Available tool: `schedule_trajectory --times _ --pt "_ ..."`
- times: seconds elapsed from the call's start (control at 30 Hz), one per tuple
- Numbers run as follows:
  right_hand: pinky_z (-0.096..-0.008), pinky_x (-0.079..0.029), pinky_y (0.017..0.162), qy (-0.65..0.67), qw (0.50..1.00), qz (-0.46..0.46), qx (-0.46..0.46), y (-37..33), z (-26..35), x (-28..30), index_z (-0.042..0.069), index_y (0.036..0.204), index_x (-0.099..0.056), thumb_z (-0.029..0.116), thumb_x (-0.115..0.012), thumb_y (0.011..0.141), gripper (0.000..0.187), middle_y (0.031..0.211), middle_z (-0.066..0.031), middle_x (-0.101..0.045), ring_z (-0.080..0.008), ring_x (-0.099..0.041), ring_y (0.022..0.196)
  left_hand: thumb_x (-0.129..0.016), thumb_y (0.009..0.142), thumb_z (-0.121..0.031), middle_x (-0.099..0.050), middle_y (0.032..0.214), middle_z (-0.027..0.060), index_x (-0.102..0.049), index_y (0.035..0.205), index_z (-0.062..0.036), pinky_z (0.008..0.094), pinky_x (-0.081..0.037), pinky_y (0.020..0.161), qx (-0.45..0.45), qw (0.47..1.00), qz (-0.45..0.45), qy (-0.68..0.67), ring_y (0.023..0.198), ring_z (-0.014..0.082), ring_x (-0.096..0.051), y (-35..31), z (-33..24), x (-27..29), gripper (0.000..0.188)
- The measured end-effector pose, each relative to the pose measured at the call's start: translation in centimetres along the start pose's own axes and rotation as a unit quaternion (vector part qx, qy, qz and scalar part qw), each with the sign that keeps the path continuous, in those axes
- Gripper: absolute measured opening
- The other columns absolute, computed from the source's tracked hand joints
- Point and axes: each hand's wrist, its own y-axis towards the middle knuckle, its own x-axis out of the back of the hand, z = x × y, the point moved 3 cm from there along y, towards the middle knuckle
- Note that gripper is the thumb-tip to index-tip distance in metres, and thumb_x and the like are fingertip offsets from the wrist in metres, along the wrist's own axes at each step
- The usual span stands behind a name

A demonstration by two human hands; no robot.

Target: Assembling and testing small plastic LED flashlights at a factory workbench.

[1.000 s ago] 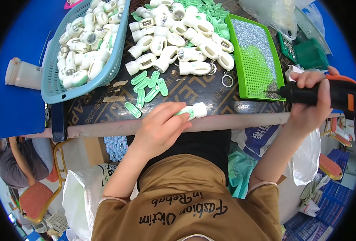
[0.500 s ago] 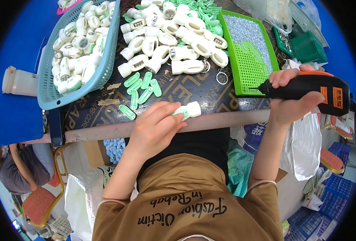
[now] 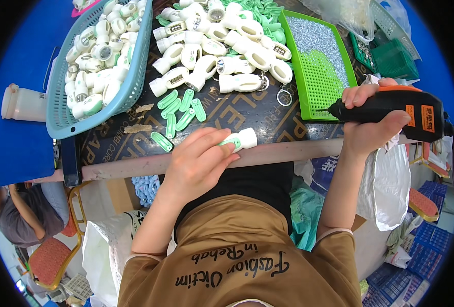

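At the table's near edge, my left hand (image 3: 198, 161) is closed around a small white flashlight (image 3: 247, 138) with a green cover piece on its side. The flashlight's wide end points right; my fingers hide the rest. My right hand (image 3: 371, 125) grips a black and orange electric screwdriver (image 3: 398, 110) lying level, its thin bit pointing left. That bit reaches over the near end of a bright green perforated tray (image 3: 315, 79), where I cannot tell whether it touches anything. Small silvery screws (image 3: 316, 38) fill the tray's far part. Several loose green cover pieces (image 3: 186, 120) lie beyond my left hand.
White flashlights (image 3: 242, 83) are heaped in the middle, with green pieces (image 3: 268, 18) behind. A blue basket (image 3: 96, 125) full of flashlights stands left, beside a white container (image 3: 24, 103). At far right is a dark green box (image 3: 393, 59). Another person (image 3: 32, 212) sits at left.
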Motion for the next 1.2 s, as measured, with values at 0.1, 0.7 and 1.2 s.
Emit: schedule_trajectory --times 0.1,0.7,1.2 --pt "-0.029 -0.044 0.053 0.001 1.0 -0.004 0.001 0.0 0.1 -0.2 -0.004 0.104 -0.043 0.066 -0.05 0.083 0.074 0.061 -0.0104 -0.053 -0.0179 -0.051 0.052 -0.076 0.065 -0.007 -0.064 0.096 0.0113 -0.064 0.08 -0.0019 0.0347 -0.052 0.067 0.004 1.0 -0.001 -0.001 0.082 0.0281 -0.062 0.0 0.0 0.0 0.02" --pt "-0.0317 -0.033 0.066 0.204 0.955 0.206 -0.069 1.7 5.0 -1.9 0.006 0.117 -0.049 0.087 -0.049 0.061 0.099 0.078 -0.008 -0.051 -0.0175 -0.045 0.067 -0.074 0.068 -0.008 -0.062 0.094 0.0101 -0.062 0.085 -0.0042 0.0347 -0.051 0.067 0.015 1.0 -0.003 -0.025 0.082 0.027 -0.06 -0.2 0.3 0.1 0.021" --pt "-0.0309 -0.036 0.056 0.217 0.94 0.238 -0.111 -2.9 3.8 -11.0 0.009 0.117 -0.048 0.086 -0.045 0.066 0.092 0.069 -0.0043 -0.05 -0.0156 -0.046 0.057 -0.078 0.064 -0.005 -0.065 0.09 0.0089 -0.062 0.079 -0.0039 0.0331 -0.051 0.062 0.028 0.998 -0.041 -0.049 0.078 0.0249 -0.064 -0.3 0.5 -0.1 0.022"
